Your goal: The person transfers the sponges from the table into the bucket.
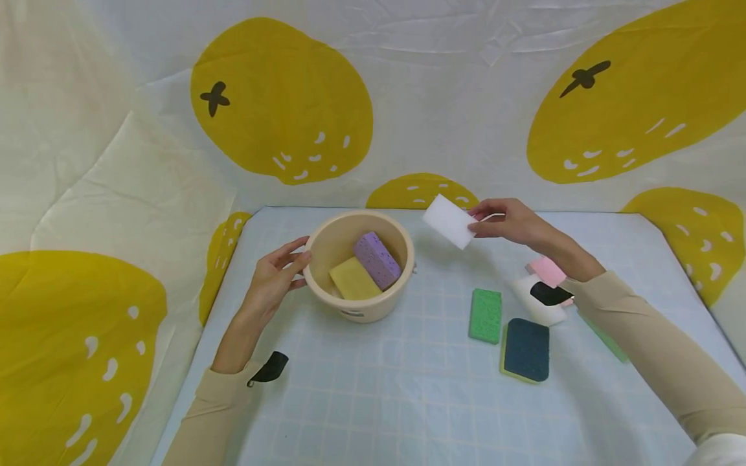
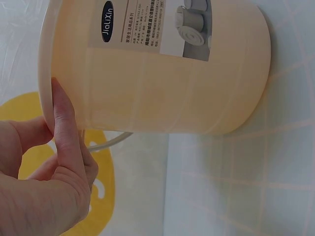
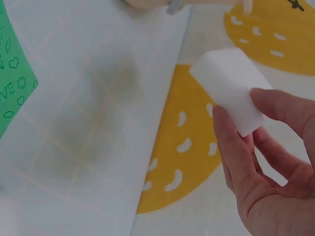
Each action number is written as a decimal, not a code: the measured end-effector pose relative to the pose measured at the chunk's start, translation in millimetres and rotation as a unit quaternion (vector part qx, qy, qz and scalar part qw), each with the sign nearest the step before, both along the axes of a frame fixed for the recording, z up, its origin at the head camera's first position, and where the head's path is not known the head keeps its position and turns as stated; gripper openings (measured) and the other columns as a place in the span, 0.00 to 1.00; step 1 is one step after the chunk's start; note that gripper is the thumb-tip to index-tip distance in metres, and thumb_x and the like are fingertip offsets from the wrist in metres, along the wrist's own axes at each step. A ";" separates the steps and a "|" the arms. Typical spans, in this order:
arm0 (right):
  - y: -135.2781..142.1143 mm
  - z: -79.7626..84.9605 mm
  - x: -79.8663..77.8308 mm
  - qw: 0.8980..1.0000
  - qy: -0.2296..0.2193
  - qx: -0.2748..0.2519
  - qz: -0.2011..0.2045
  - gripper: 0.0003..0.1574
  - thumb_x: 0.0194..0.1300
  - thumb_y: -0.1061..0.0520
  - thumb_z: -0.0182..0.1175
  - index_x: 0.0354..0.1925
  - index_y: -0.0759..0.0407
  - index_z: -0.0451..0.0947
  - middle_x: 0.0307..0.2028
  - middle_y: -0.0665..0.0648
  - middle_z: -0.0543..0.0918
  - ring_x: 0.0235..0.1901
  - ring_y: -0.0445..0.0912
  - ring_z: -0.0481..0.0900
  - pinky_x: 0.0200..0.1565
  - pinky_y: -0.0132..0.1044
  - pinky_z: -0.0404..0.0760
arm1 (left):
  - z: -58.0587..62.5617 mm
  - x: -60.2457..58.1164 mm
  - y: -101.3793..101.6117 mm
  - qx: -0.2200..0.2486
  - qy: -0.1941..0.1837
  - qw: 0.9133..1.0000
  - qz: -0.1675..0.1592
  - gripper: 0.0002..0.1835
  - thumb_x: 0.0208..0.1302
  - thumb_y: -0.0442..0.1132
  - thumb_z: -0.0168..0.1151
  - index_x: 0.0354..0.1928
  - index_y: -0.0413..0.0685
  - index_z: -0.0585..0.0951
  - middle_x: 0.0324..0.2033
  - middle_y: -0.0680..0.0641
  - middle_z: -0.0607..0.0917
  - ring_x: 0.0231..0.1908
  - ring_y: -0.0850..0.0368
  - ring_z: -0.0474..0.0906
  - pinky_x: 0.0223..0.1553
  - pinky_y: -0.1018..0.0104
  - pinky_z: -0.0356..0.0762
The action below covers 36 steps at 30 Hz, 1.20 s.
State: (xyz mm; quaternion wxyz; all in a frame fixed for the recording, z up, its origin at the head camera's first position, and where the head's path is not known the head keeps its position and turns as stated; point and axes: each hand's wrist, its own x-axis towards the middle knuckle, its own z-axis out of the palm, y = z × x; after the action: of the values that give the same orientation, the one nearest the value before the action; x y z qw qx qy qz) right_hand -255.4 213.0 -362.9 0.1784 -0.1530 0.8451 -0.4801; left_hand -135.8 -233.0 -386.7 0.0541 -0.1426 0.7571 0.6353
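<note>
A cream plastic bucket [image 1: 373, 309] stands upright on the table, with a yellow sponge [image 1: 354, 279] and a purple sponge [image 1: 377, 260] inside it. My left hand [image 1: 275, 275] pinches the bucket's rim at its left side, thumb on one face and fingers on the other. In the left wrist view the bucket's printed label [image 2: 162, 24] shows. My right hand [image 1: 509, 221] holds a white sponge block [image 1: 449, 221] between thumb and fingers, raised to the right of the bucket. The right wrist view shows the white block [image 3: 231, 86] gripped near one end.
On the table's right side lie a green sponge [image 1: 486, 316], a dark-topped scouring sponge [image 1: 526, 350], a white block [image 1: 537, 304] and a pink piece [image 1: 546, 270]. Another green sponge [image 1: 606, 338] is partly under the right forearm. A lemon-print cloth [image 1: 443, 129] hangs behind.
</note>
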 end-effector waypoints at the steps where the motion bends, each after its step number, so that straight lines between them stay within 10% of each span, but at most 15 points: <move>1: -0.9 1.5 0.5 1.000 0.000 -0.002 0.000 0.27 0.71 0.57 0.67 0.62 0.69 0.75 0.51 0.64 0.79 0.45 0.46 0.85 0.48 0.28 0.85 | 0.0 0.0 0.1 0.000 -0.001 1.000 0.000 0.28 0.73 0.48 0.65 0.72 0.58 0.75 0.59 0.44 0.79 0.45 0.55 0.80 0.46 0.67 0.86; 36: -78.5 48.2 17.5 0.994 0.002 -0.079 0.076 0.23 0.67 0.60 0.70 0.59 0.65 0.79 0.51 0.62 0.80 0.46 0.52 0.86 0.51 0.40 0.87 | 0.6 -0.3 0.3 0.004 0.004 1.000 -0.006 0.28 0.72 0.49 0.65 0.72 0.57 0.75 0.58 0.43 0.79 0.45 0.57 0.81 0.45 0.67 0.86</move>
State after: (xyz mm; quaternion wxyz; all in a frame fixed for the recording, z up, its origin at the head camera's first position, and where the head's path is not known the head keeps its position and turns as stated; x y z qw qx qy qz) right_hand -237.9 134.6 -314.7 0.2000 -0.2317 0.7909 -0.5298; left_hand -136.2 -232.7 -386.1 0.0551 -0.1355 0.7555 0.6387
